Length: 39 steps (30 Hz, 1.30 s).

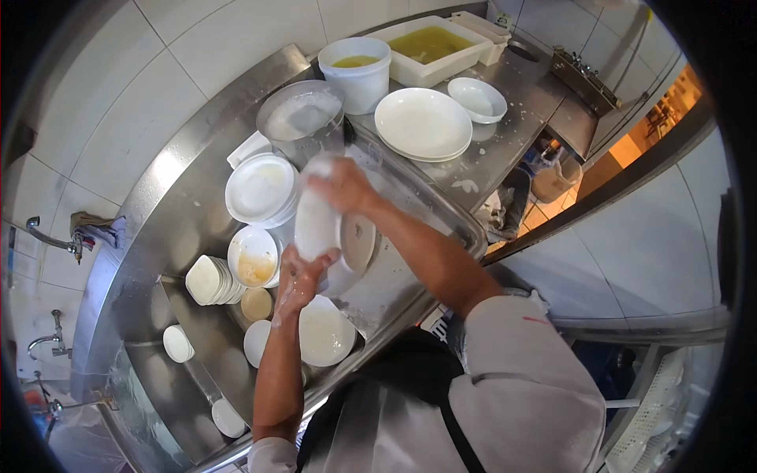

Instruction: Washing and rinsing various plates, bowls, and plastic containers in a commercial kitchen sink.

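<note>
A white dish (317,222) is tilted on edge over the steel sink (402,236), its underside facing right. My left hand (303,277) grips its lower rim, with suds running down the wrist. Blurred by motion, my right hand (342,184) is at the dish's upper part; whether it holds a sponge I cannot tell. Left of the dish stand a stack of white plates (260,188) and a white bowl (255,257) with orange-brown residue. Below my hands lies a wet white plate (325,332). A steel pot (301,115) of sudsy water stands behind the dish.
Stacked small white dishes (210,281) and a beige bowl (256,304) sit left. On the counter are white plates (423,123), a white bowl (478,99), a bucket (355,77) and a tub (434,47) with yellowish liquid. A faucet (53,239) juts from the wall.
</note>
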{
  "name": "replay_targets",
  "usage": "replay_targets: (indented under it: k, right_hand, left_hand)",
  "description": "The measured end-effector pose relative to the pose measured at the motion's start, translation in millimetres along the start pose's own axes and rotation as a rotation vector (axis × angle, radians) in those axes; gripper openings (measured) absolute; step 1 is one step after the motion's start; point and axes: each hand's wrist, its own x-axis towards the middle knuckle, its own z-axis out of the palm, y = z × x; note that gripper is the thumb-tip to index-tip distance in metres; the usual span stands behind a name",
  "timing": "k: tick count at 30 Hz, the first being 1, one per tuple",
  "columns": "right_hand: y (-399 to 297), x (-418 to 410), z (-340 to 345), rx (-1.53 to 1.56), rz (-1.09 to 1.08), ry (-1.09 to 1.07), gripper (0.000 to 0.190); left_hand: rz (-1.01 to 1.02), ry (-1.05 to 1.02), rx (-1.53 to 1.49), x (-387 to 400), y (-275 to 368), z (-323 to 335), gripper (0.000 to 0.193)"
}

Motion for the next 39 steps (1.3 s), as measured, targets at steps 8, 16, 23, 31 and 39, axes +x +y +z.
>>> replay_targets:
  k: [8,16,23,31,39]
  right_hand:
    - [85,-107,121,-0.185,0.031,0.344,0.068]
    - [62,-98,76,0.14,0.016,0.345,0.077]
    - [67,-147,-112,1.458,0.288,0.184,0.092]
    - [179,-158,-223,0.931,0.236,0.732,0.062]
    - [211,-108,-211,1.115,0.601,0.615,0.048]
  left_hand:
    - [0.089,0.299,-0.507,9,-65,-12,0.068]
    - [-0.08,0.196,-0.437,37,-24,29,0.074]
    - [0.64,-0.048,0.535,63,53,146,0.048]
    - [1.059,-0.211,0.923,236,57,253,0.038]
    - [0.836,0.657,0.235,207,-108,93,0.028]
